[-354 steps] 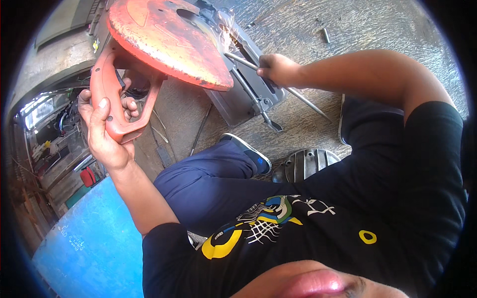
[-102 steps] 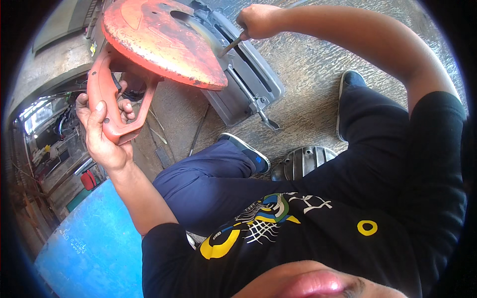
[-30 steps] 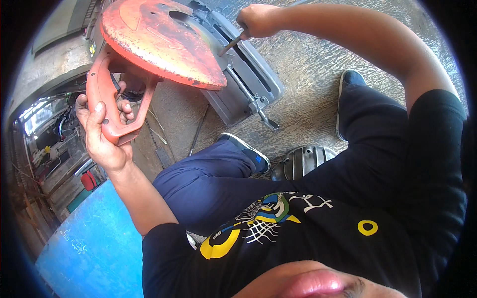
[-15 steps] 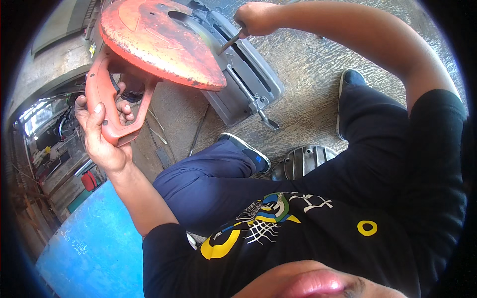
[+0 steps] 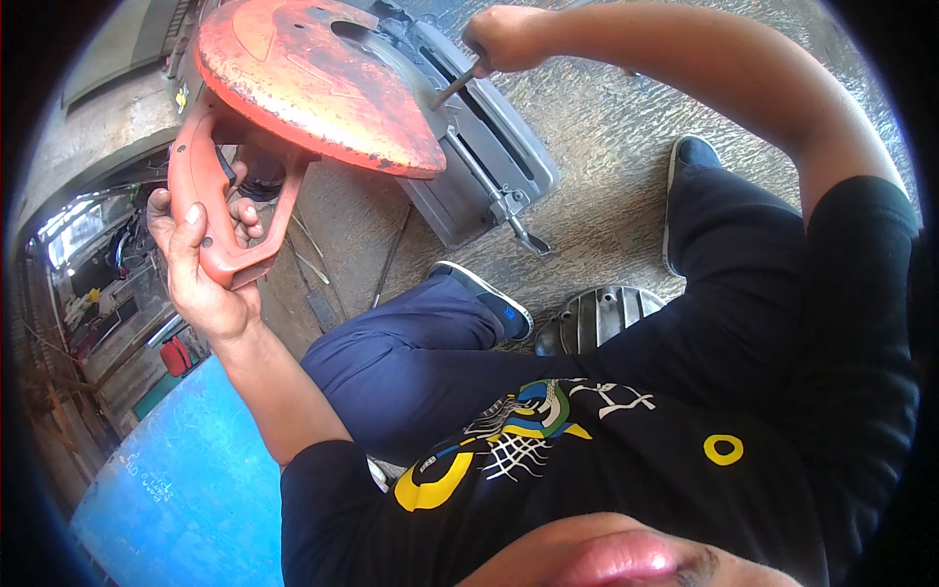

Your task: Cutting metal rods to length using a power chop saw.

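My left hand point(image 5: 201, 269) is wrapped around the loop handle of a worn orange cut-off saw point(image 5: 303, 83), holding it up at the upper left. Its round orange blade guard fills the top of the view. My right hand point(image 5: 504, 37) is shut on a thin metal tool point(image 5: 456, 83) whose tip meets the saw at the guard's right edge. My right arm reaches in from the right side.
A grey metal toolbox point(image 5: 484, 161) lies open on the concrete floor under the saw. A ribbed round metal cover point(image 5: 597, 318) sits by my shoe point(image 5: 489, 298). A blue surface point(image 5: 166, 479) is at the lower left, cluttered shelves at the far left.
Early on my right hand was lower, over the toolbox; it has since risen to the saw with the metal tool. Over the last second almost nothing has moved.
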Action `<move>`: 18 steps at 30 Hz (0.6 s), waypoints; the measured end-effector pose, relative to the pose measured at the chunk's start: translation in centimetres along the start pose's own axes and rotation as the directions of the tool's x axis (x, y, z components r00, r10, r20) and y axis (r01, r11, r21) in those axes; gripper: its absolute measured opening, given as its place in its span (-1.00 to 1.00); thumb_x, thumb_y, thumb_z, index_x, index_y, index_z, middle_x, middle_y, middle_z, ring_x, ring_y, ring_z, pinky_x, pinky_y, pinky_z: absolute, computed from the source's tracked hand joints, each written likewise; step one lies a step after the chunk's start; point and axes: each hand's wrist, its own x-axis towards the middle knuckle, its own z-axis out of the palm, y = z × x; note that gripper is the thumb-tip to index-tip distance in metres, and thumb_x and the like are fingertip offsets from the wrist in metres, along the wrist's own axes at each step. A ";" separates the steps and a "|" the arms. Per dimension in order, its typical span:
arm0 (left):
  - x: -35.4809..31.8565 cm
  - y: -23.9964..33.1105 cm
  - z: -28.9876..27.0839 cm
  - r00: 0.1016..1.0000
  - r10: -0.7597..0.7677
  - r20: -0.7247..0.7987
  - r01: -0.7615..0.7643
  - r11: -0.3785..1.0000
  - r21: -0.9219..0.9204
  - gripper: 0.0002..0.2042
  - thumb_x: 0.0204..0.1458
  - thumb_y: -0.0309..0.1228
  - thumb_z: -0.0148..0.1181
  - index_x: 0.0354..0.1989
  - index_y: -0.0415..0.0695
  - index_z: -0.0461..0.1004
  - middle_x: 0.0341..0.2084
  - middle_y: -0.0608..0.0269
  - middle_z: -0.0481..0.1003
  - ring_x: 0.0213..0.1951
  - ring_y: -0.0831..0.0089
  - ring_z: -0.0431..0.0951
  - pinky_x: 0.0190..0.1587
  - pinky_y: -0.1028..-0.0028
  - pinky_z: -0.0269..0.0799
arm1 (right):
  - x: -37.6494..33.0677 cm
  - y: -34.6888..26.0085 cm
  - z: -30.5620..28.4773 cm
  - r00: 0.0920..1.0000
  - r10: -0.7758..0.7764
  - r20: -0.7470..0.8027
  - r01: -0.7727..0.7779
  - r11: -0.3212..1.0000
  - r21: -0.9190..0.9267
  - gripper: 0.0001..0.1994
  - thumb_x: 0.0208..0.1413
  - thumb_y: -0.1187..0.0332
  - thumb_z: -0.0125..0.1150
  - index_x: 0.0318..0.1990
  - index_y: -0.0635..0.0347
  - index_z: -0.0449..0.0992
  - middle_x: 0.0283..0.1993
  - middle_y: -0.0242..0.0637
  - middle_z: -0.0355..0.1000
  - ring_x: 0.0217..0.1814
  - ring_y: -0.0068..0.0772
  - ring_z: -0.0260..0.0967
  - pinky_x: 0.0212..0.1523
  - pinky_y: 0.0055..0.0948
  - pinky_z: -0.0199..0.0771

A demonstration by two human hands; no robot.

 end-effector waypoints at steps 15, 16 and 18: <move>-0.1 0.2 0.2 0.998 -0.021 -0.059 0.022 0.999 0.025 -0.64 0.08 -0.37 0.03 0.07 0.02 0.18 -0.14 -0.19 0.42 -0.42 0.32 0.49 -0.38 0.46 0.46 | -3.0 2.8 0.5 0.992 -0.048 -0.115 0.064 0.989 0.134 -0.74 0.02 0.19 0.25 -0.41 0.25 0.49 -0.46 -0.14 0.44 -0.35 -0.14 0.40 -0.27 -0.22 0.35; 0.0 0.1 0.3 0.998 -0.013 -0.062 0.015 0.999 0.032 -0.62 0.07 -0.40 0.04 0.08 -0.02 0.15 -0.17 -0.17 0.43 -0.45 0.32 0.50 -0.40 0.46 0.47 | -3.7 2.8 -0.5 0.994 -0.049 -0.102 0.067 0.981 0.181 -0.73 0.04 0.17 0.22 -0.41 0.24 0.49 -0.48 -0.18 0.42 -0.38 -0.20 0.38 -0.29 -0.24 0.34; -0.2 0.2 0.5 0.995 -0.007 -0.098 0.009 1.000 0.012 -0.58 0.05 -0.43 0.06 0.09 -0.05 0.11 -0.22 -0.11 0.45 -0.49 0.34 0.52 -0.43 0.45 0.48 | -5.3 1.8 -2.9 0.997 -0.019 -0.078 0.040 0.959 0.280 -0.70 0.09 0.12 0.18 -0.41 0.20 0.49 -0.52 -0.26 0.40 -0.44 -0.35 0.33 -0.33 -0.29 0.32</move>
